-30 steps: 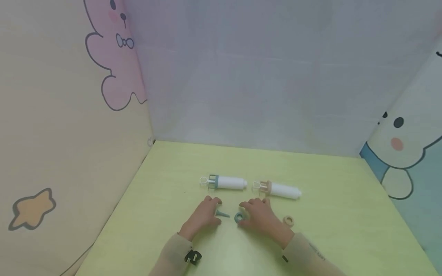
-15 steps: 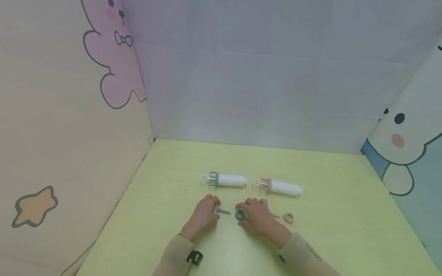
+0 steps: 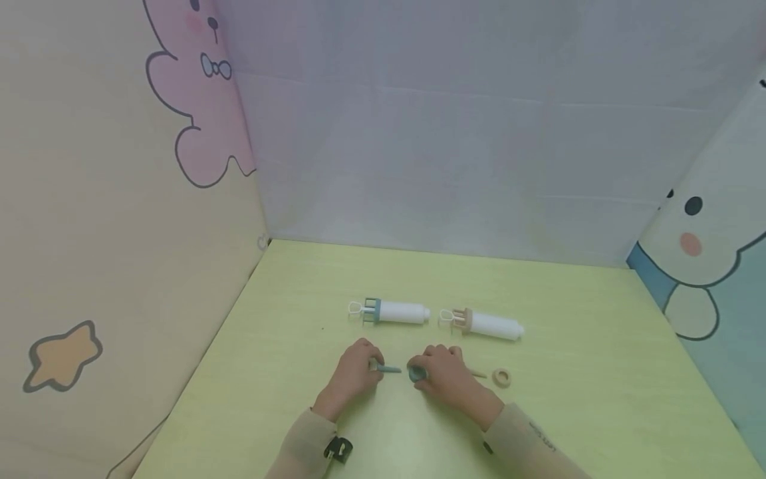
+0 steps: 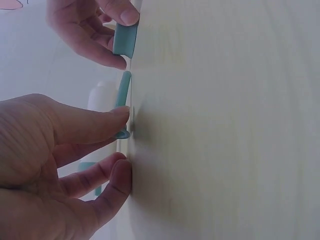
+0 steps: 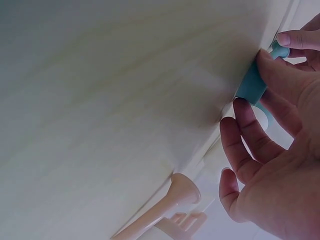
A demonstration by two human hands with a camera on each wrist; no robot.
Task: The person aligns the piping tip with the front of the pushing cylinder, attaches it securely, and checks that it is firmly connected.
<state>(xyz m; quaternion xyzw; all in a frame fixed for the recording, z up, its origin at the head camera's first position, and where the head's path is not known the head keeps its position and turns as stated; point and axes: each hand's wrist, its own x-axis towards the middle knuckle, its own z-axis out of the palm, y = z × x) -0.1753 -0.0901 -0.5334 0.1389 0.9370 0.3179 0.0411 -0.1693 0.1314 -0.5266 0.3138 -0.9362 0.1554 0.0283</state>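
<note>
Left of the teal ring (image 3: 417, 375) (which the right hand (image 3: 447, 375) pinched), the left hand (image 3: 354, 372) gripped the teal stick (image 3: 391, 369), just swung straighter toward it; they seemed better aligned.

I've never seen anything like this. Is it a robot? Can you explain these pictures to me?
No robot here: these are a person's two bare hands. The wide picture comes from a camera worn on the head, looking forward and down; the two close-ups come from cameras worn on each wrist. The left hand pinches a slim teal nozzle, and the right hand grips a teal ring. Farther back on the yellow-green table lie two white, syringe-like things: a teal-trimmed tube and a tan-trimmed tube. A tan nozzle and a tan ring lie near the right hand.
</note>
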